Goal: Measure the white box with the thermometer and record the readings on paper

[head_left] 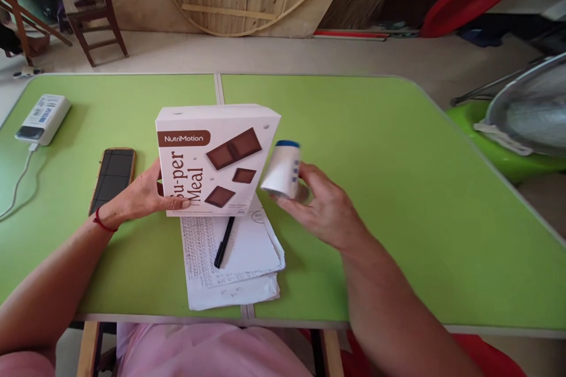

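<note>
My left hand (148,191) grips the lower left side of a white NutriMotion "Su-per Meal" box (221,171), thumb across its front. Brown chocolate pieces are printed on that face. The box is held up over handwritten papers (239,291), hiding their upper part. A black pen (224,242) lies on the sheets. My right hand (321,206) is closed round a small white container with a blue top (283,168), slightly blurred, just right of the box. Whether the container touches the box I cannot tell.
The green folding table (398,200) has a seam down its middle. A phone (113,179) lies left of the box, and a white power bank (43,119) with a cable stands farther left. A metal basin (530,106) over a green tub stands beyond the right edge.
</note>
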Tool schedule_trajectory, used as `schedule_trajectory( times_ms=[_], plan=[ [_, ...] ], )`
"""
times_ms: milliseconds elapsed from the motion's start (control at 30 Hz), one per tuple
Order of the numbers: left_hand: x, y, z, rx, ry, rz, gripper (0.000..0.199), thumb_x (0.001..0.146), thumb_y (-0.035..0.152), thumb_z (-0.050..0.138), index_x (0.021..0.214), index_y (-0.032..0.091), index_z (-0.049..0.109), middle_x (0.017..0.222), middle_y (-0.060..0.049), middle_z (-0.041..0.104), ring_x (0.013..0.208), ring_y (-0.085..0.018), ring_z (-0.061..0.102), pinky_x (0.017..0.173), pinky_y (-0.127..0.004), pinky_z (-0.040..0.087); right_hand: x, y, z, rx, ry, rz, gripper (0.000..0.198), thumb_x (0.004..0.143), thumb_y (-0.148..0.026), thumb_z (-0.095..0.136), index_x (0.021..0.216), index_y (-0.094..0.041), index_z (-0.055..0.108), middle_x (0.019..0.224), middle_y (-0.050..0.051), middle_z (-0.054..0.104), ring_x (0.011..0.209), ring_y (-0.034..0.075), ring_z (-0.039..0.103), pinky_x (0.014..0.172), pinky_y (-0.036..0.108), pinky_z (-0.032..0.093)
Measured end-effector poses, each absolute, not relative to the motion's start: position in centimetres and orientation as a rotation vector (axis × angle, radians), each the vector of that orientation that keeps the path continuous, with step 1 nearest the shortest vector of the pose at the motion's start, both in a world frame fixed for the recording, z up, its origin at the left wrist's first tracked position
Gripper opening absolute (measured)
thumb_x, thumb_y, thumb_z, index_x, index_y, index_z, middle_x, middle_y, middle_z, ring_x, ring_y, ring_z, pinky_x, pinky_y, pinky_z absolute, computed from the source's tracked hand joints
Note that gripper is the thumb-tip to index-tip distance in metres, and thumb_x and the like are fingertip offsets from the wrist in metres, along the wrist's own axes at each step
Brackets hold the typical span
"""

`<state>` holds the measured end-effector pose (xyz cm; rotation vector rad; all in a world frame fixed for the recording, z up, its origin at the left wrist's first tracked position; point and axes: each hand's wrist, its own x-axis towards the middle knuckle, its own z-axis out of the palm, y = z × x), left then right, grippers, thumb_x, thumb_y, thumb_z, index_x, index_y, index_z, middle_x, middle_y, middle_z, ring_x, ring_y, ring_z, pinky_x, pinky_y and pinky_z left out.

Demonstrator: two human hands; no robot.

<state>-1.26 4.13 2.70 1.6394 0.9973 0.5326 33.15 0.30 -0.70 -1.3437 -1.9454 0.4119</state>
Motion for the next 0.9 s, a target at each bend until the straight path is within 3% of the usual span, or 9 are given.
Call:
schedule_trajectory(
  times_ms=[200,633,767,900],
  plan=[
    [-1.0,4.0,2.5,1.523,1.012,0.618,0.074,0.074,0.046,0.086,0.134,0.017,0.054,0.133,-0.017,0.066,0.122,-0.037,0.064,0.099,-0.055,0.056,33.5,1.5,-3.2,-1.511,-2.220,0.060,0.049,0.080,-0.020,0.058,0.129,-0.018,0.063,0.095,0.012,0.073,0.090,0.032,0.068,0.085,0.051,0.052],
    [-1.8,5.1,0.4,1.788,1.160,0.924,0.077,0.082,0.054,0.076,0.141,0.020,0.040,0.134,-0.018,0.058,0.119,-0.036,0.061,0.096,-0.054,0.056,33.5,1.4,-4.2,-1.551,-2.291,-0.151,0.051,0.081,-0.012,0.048,0.131,-0.015,0.061,0.110,0.015,0.073,0.100,0.033,0.065,0.088,0.050,0.048],
    [-1.8,5.3,-0.1,1.926,1.127,0.911,0.061,0.088,0.051,0.071,0.135,0.020,0.047,0.136,-0.017,0.055,0.118,-0.033,0.061,0.099,-0.054,0.054,32.9,1.2,-3.2,-1.472,-2.230,-0.334,0.048,0.082,-0.007,0.049,0.128,-0.015,0.062,0.114,0.016,0.070,0.104,0.032,0.064,0.091,0.050,0.048],
    [-2.0,5.5,-0.2,1.999,1.089,0.912,0.040,0.096,0.048,0.062,0.124,0.020,0.055,0.129,-0.013,0.061,0.112,-0.028,0.062,0.096,-0.047,0.055,31.2,0.5,-1.1,-1.173,-2.089,-0.480,0.023,0.090,-0.008,0.061,0.110,-0.017,0.068,0.093,0.009,0.069,0.087,0.023,0.061,0.081,0.038,0.048]
  ],
)
